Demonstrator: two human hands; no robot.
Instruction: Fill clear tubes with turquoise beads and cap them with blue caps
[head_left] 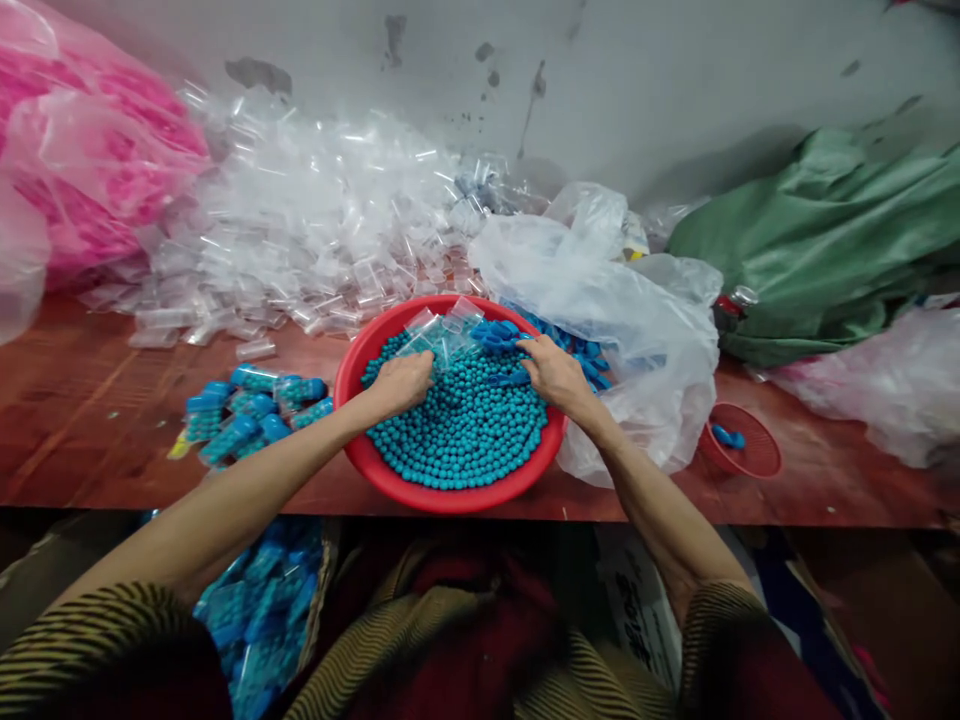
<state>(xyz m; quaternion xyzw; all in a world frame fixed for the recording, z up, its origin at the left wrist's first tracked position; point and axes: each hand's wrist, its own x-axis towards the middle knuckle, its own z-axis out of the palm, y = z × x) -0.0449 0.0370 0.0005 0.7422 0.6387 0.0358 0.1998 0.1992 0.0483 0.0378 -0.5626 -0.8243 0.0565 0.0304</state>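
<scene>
A red basin [450, 500] full of small turquoise beads [472, 440] sits before me. My left hand [405, 383] is closed over the beads at the left, against a clear plastic tube [442, 350]; its fingers hide part of their grip. More clear tubes [463, 315] lie at the basin's far side. On the right, my right hand [556, 372] pinches a blue plastic piece [521, 345], next to a cluster of blue pieces [491, 335] on the beads. The exact shape of the pinched piece is too small to tell.
Behind the basin rises a heap of clear tubes [322, 210]. Bead-filled, blue-capped tubes [244, 415] lie left. At right are a clear bag [645, 340] over blue pieces, a small red basket [750, 460] and a green sack [817, 250]. A box [319, 600] of filled tubes stands below the table edge.
</scene>
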